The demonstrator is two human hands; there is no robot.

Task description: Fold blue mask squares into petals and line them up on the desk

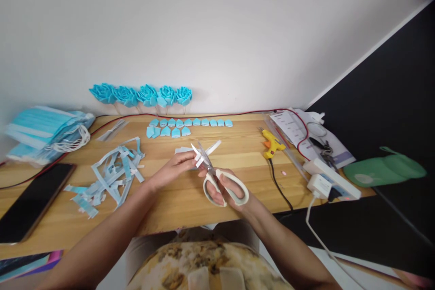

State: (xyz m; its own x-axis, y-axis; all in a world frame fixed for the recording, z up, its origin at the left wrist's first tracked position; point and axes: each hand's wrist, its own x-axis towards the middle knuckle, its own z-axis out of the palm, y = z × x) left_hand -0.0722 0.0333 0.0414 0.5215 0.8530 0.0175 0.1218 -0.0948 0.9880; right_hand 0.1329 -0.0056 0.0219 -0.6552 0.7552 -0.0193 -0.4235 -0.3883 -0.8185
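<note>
Right fingers (218, 193) grip open scissors (211, 168), left fingers (185, 158) pinch a white strip (214, 147) over bare tabletop (183, 206).

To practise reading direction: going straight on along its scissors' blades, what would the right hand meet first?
The white strip pinched by the left hand, already between the open blades of the scissors in the right hand; beyond, probably the blue folded pieces.

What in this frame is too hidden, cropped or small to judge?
- Head view: the white strip pinched by the left hand is too small to tell if the scissors have cut it.
- Head view: right hand fingertips hidden by the scissors' handles.
- Head view: print on the paper sheet too small to read.
- Head view: coloured sheet cropped by the left edge.
</note>
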